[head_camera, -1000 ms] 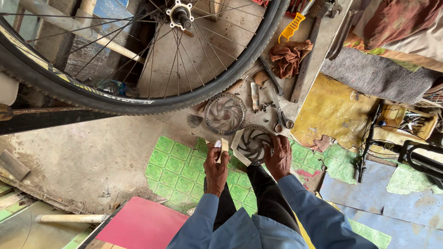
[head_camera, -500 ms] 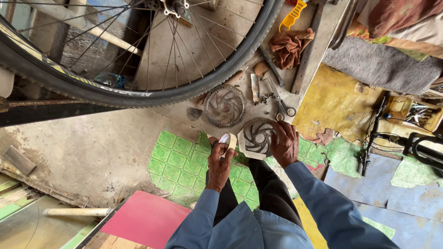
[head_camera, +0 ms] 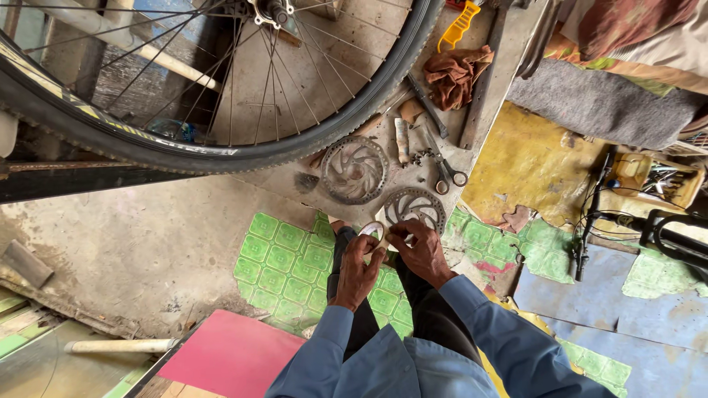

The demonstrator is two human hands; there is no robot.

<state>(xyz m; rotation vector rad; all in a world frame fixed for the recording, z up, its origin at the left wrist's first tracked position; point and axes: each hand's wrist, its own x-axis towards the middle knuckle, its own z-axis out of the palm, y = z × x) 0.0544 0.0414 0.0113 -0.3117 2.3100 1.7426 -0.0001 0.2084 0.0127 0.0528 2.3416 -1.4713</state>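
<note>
Two hands meet over the green tiled floor (head_camera: 284,258): the left hand (head_camera: 359,267) now pinches a small pale ring (head_camera: 371,229), lifted since a second ago; the right hand (head_camera: 422,249), fingers curled, has left the near toothed metal disc (head_camera: 415,207) and closes on the ring's right edge.

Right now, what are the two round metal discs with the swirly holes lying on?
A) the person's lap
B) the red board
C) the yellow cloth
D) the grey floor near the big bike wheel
D: both brake discs lie flat on the grey concrete floor, just below the bicycle wheel and beyond the person's hands.
</note>
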